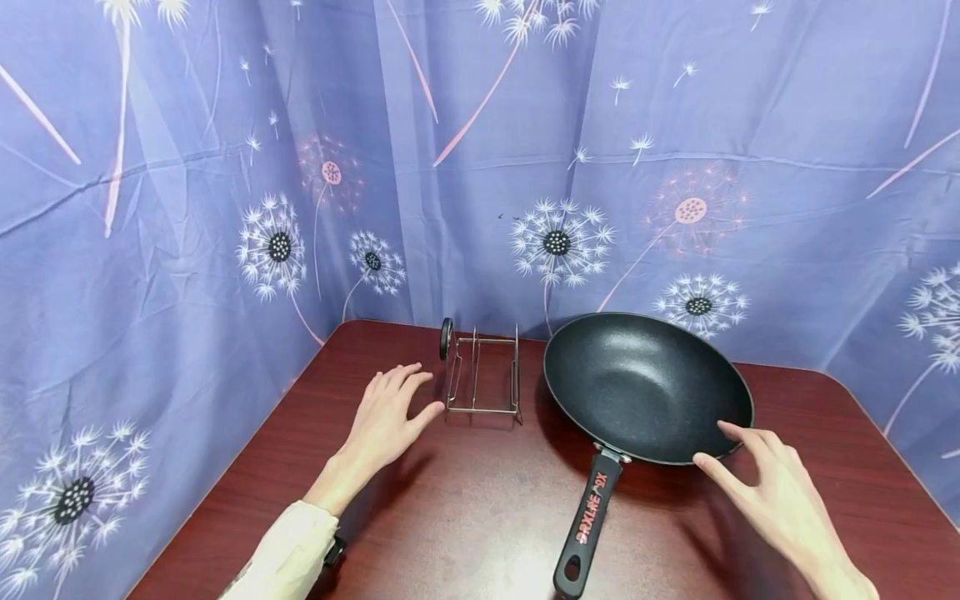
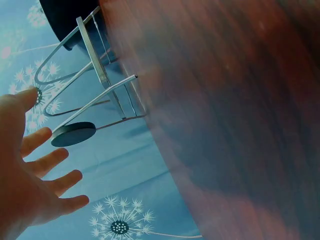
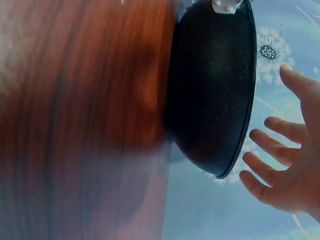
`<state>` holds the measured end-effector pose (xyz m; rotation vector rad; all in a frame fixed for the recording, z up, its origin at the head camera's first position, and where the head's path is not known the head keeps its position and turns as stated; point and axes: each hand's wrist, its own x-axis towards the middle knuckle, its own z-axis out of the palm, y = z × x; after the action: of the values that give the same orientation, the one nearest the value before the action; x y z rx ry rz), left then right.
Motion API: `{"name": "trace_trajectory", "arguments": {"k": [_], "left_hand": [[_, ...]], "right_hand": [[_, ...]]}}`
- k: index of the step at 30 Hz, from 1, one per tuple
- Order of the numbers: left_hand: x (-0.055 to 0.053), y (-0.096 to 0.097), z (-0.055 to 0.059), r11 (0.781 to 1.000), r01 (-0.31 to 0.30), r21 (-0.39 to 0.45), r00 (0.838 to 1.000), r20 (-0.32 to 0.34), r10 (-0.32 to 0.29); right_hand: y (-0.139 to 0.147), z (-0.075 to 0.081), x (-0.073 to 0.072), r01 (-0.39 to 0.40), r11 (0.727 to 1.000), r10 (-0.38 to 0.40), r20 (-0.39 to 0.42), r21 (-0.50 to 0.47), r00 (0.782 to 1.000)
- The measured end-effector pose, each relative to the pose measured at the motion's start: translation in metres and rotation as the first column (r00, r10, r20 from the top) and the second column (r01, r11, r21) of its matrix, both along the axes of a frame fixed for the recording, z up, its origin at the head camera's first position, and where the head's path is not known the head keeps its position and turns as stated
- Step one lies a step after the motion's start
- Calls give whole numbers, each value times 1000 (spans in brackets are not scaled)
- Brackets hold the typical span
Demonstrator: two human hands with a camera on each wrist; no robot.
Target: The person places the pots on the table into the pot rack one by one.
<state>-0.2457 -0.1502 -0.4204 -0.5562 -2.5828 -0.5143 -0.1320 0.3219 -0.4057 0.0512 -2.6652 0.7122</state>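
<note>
A black frying pan [image 1: 645, 383] sits on the right half of the table, its handle [image 1: 588, 525] pointing toward me. My right hand [image 1: 780, 492] is at the pan's near right rim, fingers spread and relaxed; whether a fingertip touches the rim I cannot tell. In the right wrist view that hand [image 3: 290, 160] appears beside the pan's dark outer side [image 3: 210, 90]. To the left of the pan stands a wire rack [image 1: 482, 410] with a black round disc [image 1: 446, 339] at its left end. Next to it, my left hand [image 1: 382, 421] hovers with fingers loosely extended, holding nothing.
A dark red wooden table [image 1: 465, 500] carries the pan and rack. Behind it and along both sides hangs a blue curtain [image 1: 480, 208] with dandelion prints, close to the table's back edge. A black band [image 1: 334, 551] shows at my left sleeve.
</note>
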Motion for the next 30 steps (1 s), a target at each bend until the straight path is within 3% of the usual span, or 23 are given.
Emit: {"name": "trace_trajectory", "arguments": {"k": [6,10,21,30], "left_hand": [[1,3,2,998,32,59,999,-26,-30],[2,6,2,994,41,99,999,-11,-40],[4,13,3,985,44,164,993,97,-61],[7,23,1,977,58,207,976,194,-99]], "right_hand": [[-8,2,5,39,997,-42,-39,-69,998],[-15,4,9,53,992,-55,-12,-118,998],[-38,7,13,-3,976,17,64,-216,998],[-52,6,14,-34,958,63,92,-286,994]]}}
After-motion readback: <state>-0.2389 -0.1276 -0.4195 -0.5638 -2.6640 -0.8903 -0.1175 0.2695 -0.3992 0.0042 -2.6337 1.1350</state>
